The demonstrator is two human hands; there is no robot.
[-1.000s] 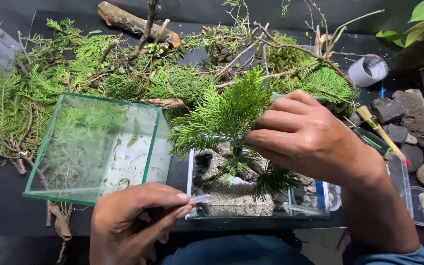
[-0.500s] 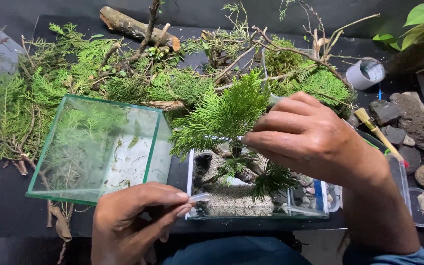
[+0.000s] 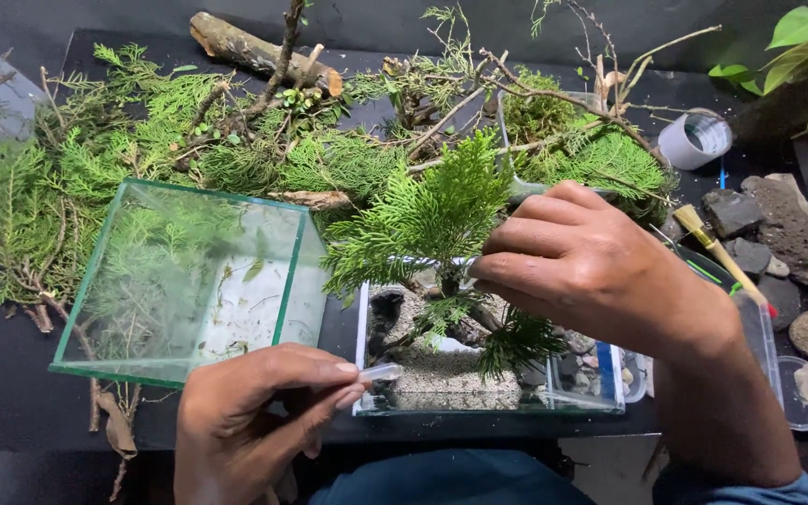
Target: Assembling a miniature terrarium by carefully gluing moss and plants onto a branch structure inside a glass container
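A black table (image 3: pixel 21 411) is heaped along its far side with cut conifer branches (image 3: pixel 123 159), bare twigs and a short log (image 3: pixel 254 51). On its left stands an empty glass tank (image 3: pixel 189 281), tilted a little. Just beside it, nearer the middle, sits a smaller glass tank (image 3: pixel 488 388) with pale sand and dark stones in its bottom. Grey and black rocks (image 3: pixel 778 234) lie off to the right, near a wooden-handled brush (image 3: pixel 717 248) and a white cup (image 3: pixel 696 140).

The person's right hand (image 3: pixel 591 266) reaches over the small tank, fingers pinched on the stem of an upright green conifer sprig (image 3: pixel 432 215) whose base stands among the stones. The left hand (image 3: pixel 254 411) rests at the tank's front left corner, thumb and forefinger closed on a small clear tube (image 3: pixel 381 373) that touches the glass edge.
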